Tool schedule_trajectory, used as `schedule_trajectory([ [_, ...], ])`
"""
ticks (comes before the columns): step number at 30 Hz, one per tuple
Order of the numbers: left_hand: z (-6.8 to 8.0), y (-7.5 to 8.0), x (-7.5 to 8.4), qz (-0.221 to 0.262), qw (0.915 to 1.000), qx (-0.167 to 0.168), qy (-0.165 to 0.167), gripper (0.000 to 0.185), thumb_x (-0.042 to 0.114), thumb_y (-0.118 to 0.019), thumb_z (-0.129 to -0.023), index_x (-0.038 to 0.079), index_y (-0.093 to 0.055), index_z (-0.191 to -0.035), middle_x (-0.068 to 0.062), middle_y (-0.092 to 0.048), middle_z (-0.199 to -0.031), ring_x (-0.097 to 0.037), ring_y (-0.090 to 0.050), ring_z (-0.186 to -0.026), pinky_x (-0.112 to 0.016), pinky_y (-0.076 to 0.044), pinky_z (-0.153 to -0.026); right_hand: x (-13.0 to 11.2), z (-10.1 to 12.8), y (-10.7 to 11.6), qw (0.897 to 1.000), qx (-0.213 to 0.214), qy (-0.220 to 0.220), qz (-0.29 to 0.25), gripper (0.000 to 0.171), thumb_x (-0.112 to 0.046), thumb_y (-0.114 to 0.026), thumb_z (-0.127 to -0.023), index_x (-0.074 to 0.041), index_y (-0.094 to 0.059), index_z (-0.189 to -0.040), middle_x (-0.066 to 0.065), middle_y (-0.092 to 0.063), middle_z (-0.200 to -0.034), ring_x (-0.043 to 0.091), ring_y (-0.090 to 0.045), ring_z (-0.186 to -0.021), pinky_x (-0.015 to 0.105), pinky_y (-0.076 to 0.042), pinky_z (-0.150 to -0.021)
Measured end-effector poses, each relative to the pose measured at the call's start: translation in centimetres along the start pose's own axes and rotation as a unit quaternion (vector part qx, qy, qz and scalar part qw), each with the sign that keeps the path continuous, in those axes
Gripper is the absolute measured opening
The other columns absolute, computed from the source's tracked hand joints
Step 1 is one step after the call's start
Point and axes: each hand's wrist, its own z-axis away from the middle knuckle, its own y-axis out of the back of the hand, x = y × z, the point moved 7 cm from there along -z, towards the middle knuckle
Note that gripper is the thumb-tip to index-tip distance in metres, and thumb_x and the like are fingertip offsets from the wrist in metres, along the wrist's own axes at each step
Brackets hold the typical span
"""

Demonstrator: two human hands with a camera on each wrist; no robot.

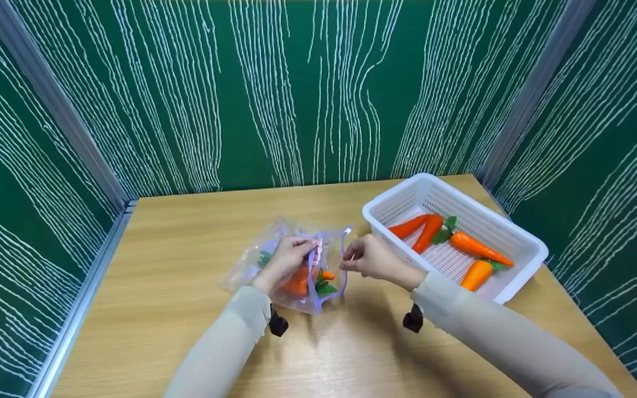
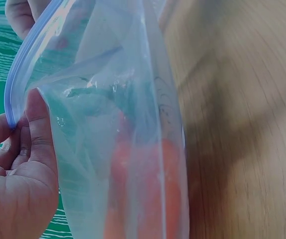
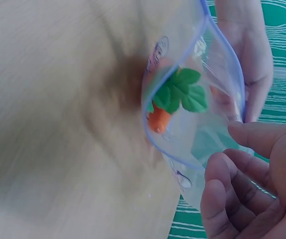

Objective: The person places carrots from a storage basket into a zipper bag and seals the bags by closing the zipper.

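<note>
A clear plastic bag (image 1: 245, 272) with a purple rim lies on the wooden counter (image 1: 186, 315), its mouth spread toward the right side. The left hand (image 1: 287, 257) pinches one side of that rim between thumb and curled fingers, while the right hand (image 1: 372, 257) nips the opposite side near its fingertips, the other fingers loosely bent.

Inside the bag are orange carrots (image 1: 296, 283) (how many, the cloudy plastic makes hard to tell), with green leaves (image 3: 180, 92) showing at the mouth. Just beyond the right hand, a white plastic basket (image 1: 484, 210) sits at an angle on the counter, holding four more carrots (image 1: 479, 247), some with leafy tops. Dark green panels (image 1: 318, 110) with wavy white lines enclose the back and sides, and a dark wrist device (image 1: 278, 324) hangs below each pale sleeve (image 1: 224, 337).
</note>
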Motion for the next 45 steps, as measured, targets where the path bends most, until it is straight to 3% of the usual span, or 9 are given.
schedule_trajectory([
  [3,0.2,0.0,-0.2,0.006,0.9998,-0.009,0.014,0.036,0.02,-0.057,-0.115,-0.005,-0.07,-0.137,0.0,-0.071,-0.096,-0.011,-0.067,-0.083,-0.025,-0.059,-0.083,0.1,0.1,1.0,1.0,0.004,-0.012,-0.003,0.011,-0.016,-0.084,-0.096,-0.006,-0.082,-0.093,0.005,-0.075,-0.076,0.009,-0.06,-0.057,0.024,-0.053,-0.055],
  [9,0.3,0.2,0.0,0.003,0.9999,-0.01,0.01,0.037,0.021,-0.056,-0.115,-0.006,-0.07,-0.136,0.003,-0.071,-0.093,-0.009,-0.067,-0.082,-0.024,-0.058,-0.081,0.3,0.2,3.1,0.999,0.021,-0.019,-0.016,0.01,-0.014,-0.084,-0.095,-0.005,-0.081,-0.093,0.004,-0.075,-0.08,0.012,-0.061,-0.063,0.024,-0.055,-0.058],
  [19,0.3,0.1,0.1,0.014,0.9995,-0.017,0.023,0.037,0.022,-0.057,-0.115,-0.004,-0.069,-0.138,0.001,-0.07,-0.093,-0.01,-0.067,-0.08,-0.022,-0.058,-0.079,0.6,0.6,5.7,0.998,0.036,0.037,0.023,0.018,-0.011,-0.085,-0.093,0.002,-0.082,-0.106,0.012,-0.082,-0.095,0.014,-0.066,-0.077,0.021,-0.054,-0.07],
  [31,0.6,0.3,-0.1,0.007,0.9993,-0.018,0.031,0.037,0.023,-0.057,-0.115,0.0,-0.069,-0.141,0.001,-0.07,-0.094,-0.011,-0.068,-0.079,-0.024,-0.058,-0.08,2.3,0.6,9.2,0.997,0.052,0.032,0.041,0.02,-0.011,-0.086,-0.092,0.002,-0.081,-0.106,0.012,-0.078,-0.09,0.016,-0.064,-0.077,0.019,-0.05,-0.067],
  [37,0.3,0.3,-0.2,0.014,0.9995,-0.01,0.025,0.035,0.02,-0.058,-0.114,-0.006,-0.071,-0.134,0.002,-0.068,-0.089,-0.009,-0.066,-0.075,-0.022,-0.056,-0.075,3.0,0.6,10.5,0.998,0.041,0.043,0.032,0.022,-0.006,-0.085,-0.092,0.006,-0.079,-0.111,0.015,-0.077,-0.092,0.015,-0.065,-0.078,0.019,-0.054,-0.061],
  [45,0.6,0.6,-0.5,-0.011,0.9981,-0.001,0.06,0.035,0.03,-0.06,-0.114,0.006,-0.075,-0.134,0.001,-0.067,-0.094,-0.015,-0.065,-0.086,-0.03,-0.053,-0.084,4.3,0.5,11.6,0.999,0.028,0.026,0.036,0.031,-0.008,-0.084,-0.094,0.006,-0.076,-0.121,0.018,-0.077,-0.104,0.023,-0.067,-0.089,0.023,-0.056,-0.076],
])
